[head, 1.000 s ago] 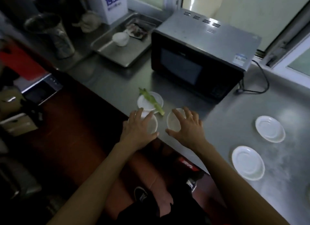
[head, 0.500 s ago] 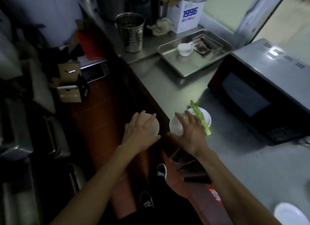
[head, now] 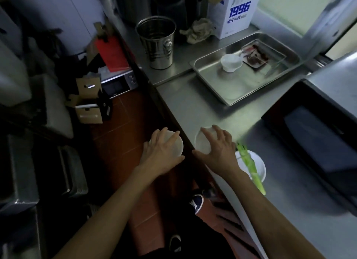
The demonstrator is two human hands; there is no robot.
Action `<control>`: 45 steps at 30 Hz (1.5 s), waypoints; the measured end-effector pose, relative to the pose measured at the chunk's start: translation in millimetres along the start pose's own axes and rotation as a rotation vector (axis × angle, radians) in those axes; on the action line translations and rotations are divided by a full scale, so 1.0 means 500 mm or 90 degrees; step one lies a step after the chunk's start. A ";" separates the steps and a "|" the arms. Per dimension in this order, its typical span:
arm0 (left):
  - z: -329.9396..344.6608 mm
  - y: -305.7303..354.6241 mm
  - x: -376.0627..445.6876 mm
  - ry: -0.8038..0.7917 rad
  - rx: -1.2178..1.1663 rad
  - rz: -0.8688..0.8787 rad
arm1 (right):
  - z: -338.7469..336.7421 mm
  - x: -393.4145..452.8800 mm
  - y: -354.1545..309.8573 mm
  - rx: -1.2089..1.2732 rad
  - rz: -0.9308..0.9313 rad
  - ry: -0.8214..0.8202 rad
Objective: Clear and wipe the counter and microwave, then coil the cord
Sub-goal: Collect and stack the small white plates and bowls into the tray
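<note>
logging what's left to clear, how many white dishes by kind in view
Small white cups held by the hands: 2, one in the left hand at, one under the right hand at
White plates: 1, under the green stalk, at
White bowls: 1, in the steel tray, at
Total: 4

Microwave [head: 316,135] cut off at right edge — each hand's palm hides most of its bowl.
</note>
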State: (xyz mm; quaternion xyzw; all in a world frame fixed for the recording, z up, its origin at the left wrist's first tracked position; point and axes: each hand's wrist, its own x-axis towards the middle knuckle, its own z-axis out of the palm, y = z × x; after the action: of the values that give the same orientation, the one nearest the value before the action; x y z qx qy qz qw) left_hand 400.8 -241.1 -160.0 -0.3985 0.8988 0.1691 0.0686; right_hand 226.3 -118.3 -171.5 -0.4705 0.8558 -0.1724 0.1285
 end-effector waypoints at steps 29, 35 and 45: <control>-0.143 0.204 0.757 0.032 -0.039 0.333 | -0.132 0.470 0.195 0.011 0.339 0.159; -0.164 0.256 0.922 -0.062 -0.010 0.381 | -0.137 0.566 0.195 0.010 0.420 0.157; -0.134 0.337 1.077 -0.134 0.061 0.435 | -0.146 0.656 0.219 0.060 0.512 0.206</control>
State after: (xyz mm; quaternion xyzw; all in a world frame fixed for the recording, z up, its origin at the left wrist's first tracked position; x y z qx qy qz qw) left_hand -85.4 -533.3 -194.4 -0.0518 0.9751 0.1799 0.1190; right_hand -56.5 -329.7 -169.8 -0.0607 0.9712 -0.2189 0.0712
